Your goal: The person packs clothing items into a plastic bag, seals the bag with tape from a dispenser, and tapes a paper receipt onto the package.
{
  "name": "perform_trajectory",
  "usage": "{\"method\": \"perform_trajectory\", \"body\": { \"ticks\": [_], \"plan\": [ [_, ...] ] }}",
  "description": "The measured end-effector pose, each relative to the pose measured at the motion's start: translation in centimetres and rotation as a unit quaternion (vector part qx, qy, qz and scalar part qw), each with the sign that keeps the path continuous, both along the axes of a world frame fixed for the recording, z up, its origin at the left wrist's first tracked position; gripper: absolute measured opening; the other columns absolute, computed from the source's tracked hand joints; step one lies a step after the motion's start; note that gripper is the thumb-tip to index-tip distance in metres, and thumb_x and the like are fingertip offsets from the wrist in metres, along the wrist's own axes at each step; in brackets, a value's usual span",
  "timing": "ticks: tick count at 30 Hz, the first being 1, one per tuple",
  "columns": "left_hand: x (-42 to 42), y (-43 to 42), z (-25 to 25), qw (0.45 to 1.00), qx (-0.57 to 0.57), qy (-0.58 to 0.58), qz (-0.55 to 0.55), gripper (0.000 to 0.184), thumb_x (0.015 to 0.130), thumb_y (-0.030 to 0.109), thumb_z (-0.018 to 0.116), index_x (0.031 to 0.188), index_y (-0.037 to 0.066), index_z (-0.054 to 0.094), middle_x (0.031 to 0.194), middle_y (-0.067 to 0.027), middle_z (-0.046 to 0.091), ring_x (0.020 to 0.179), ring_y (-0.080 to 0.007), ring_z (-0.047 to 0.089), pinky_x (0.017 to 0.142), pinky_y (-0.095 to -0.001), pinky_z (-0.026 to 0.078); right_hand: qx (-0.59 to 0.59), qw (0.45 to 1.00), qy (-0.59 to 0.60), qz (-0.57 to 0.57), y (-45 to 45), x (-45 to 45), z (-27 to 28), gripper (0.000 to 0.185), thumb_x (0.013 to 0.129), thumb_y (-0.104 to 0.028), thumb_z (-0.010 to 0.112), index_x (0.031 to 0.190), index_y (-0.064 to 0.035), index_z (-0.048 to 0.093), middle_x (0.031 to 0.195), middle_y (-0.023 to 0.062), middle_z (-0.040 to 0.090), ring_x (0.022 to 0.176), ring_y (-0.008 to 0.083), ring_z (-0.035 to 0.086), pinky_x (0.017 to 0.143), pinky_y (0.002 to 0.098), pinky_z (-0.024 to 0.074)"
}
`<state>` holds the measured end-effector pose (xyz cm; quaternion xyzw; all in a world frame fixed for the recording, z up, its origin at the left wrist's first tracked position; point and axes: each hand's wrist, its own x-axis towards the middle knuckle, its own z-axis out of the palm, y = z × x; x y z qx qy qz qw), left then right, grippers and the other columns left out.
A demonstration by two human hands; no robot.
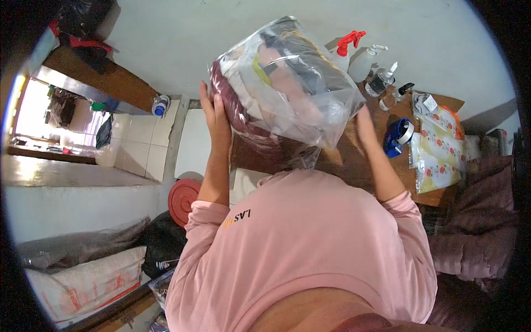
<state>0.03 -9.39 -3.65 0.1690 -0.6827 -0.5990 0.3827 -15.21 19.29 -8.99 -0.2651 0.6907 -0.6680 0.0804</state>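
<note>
Two hands hold one clear plastic bag between them, and I see it packed with folded fabric in maroon, white, pink and dark tones. The bag (287, 88) sits tilted over the brown desk (354, 157); I cannot tell whether it touches the wood. On its left side, the left hand (216, 113) is spread, fingers upright against the maroon layers. At its lower right corner, the right hand (364, 126) grips the plastic, its fingertips partly hidden from me. Loose film hangs from the near edge toward the pink shirt (315, 232). Just right of the right hand stands a blue tape dispenser (394, 141), with floral packets (440, 146) beyond it.
</note>
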Motion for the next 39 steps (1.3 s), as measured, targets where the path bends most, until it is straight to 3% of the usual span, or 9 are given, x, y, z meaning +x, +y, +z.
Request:
{"method": "perform_trajectory", "body": {
  "ticks": [3,9,12,18,21,27,31,37,39],
  "plan": [
    [1.1,0.2,4.1,0.981,-0.193,-0.011,-0.005,0.061,0.086,0.032,0.050,0.134,0.001,0.029,0.134,-0.0180,0.033,0.125,-0.0311,0.031,0.103,-0.0390,0.020,0.006,0.993,0.118,0.028,1.8,2.2,7.4,0.061,0.084,-0.024,0.056,0.135,-0.0045,0.028,0.138,0.0111,0.030,0.127,0.0230,0.029,0.104,0.0359,0.0220],
    [2.5,6.2,9.9,0.794,-0.542,-0.083,-0.264,0.057,0.075,0.030,0.062,0.124,0.007,0.045,0.127,-0.0095,0.046,0.123,-0.0246,0.037,0.104,-0.0453,0.020,0.187,0.865,0.443,0.146,-0.7,5.6,16.8,0.052,0.072,-0.012,0.066,0.121,-0.0081,0.049,0.108,0.0097,0.054,0.101,0.0264,0.050,0.089,0.0357,0.0369],
    [2.4,6.6,8.9,0.812,-0.527,-0.057,-0.245,0.050,0.075,0.020,0.062,0.122,0.007,0.047,0.127,-0.0084,0.047,0.122,-0.0255,0.039,0.104,-0.0441,0.023,0.173,0.855,0.443,0.205,-1.5,6.2,17.9,0.034,0.072,-0.011,0.065,0.105,-0.0077,0.058,0.087,0.0082,0.056,0.084,0.0259,0.052,0.073,0.0349,0.0409],
    [3.5,6.3,8.3,0.872,-0.397,-0.017,-0.286,0.043,0.074,0.012,0.062,0.115,0.004,0.052,0.125,-0.0111,0.048,0.121,-0.0281,0.039,0.101,-0.0380,0.030,0.081,0.835,0.520,0.160,-3.2,8.2,19.5,0.015,0.073,-0.011,0.063,0.087,-0.0044,0.062,0.077,0.0075,0.054,0.071,0.0242,0.052,0.063,0.0331,0.0419],
    [4.3,7.5,9.3,0.903,-0.311,0.010,-0.296,0.037,0.077,0.011,0.060,0.112,0.003,0.053,0.118,-0.0136,0.052,0.116,-0.0282,0.043,0.100,-0.0366,0.031,0.135,0.845,0.465,0.227,-2.6,8.1,20.0,0.013,0.077,-0.012,0.061,0.088,-0.0044,0.061,0.077,0.0070,0.055,0.071,0.0222,0.053,0.065,0.0310,0.0420],
    [3.1,7.7,9.9,0.896,-0.402,0.030,-0.186,0.033,0.076,0.008,0.064,0.107,0.001,0.055,0.098,-0.0100,0.056,0.093,-0.0238,0.053,0.083,-0.0327,0.040,0.128,0.927,0.270,0.226,-3.2,7.4,20.3,0.022,0.083,-0.019,0.059,0.098,-0.0022,0.060,0.079,0.0023,0.059,0.074,0.0115,0.052,0.068,0.0263,0.0421],
    [2.6,7.7,10.4,0.936,-0.256,-0.015,-0.240,0.046,0.079,0.006,0.062,0.121,0.004,0.046,0.093,-0.0069,0.058,0.084,-0.0176,0.055,0.077,-0.0282,0.042,0.133,0.931,0.277,0.197,-2.8,5.9,19.4,0.027,0.081,-0.022,0.062,0.100,-0.0022,0.060,0.077,-0.0001,0.058,0.073,0.0090,0.051,0.068,0.0244,0.0421],
    [2.3,8.4,10.6,0.956,-0.040,0.010,-0.291,0.063,0.082,0.006,0.060,0.135,0.005,0.027,0.089,-0.0077,0.060,0.081,-0.0121,0.057,0.072,-0.0234,0.045,0.160,0.944,-0.041,0.284,-2.9,4.5,19.5,0.034,0.078,-0.019,0.065,0.108,-0.0049,0.058,0.087,0.0038,0.056,0.081,0.0065,0.048,0.070,0.0231,0.0411],
    [2.4,8.0,10.8,0.941,0.115,-0.021,-0.318,0.062,0.082,0.007,0.060,0.134,0.004,0.028,0.088,-0.0084,0.060,0.080,-0.0130,0.059,0.071,-0.0235,0.046,0.129,0.961,0.161,0.186,-3.4,5.5,19.5,0.036,0.075,-0.018,0.066,0.109,-0.0063,0.058,0.089,0.0040,0.055,0.081,0.0089,0.049,0.070,0.0246,0.0415]
  ]
}}
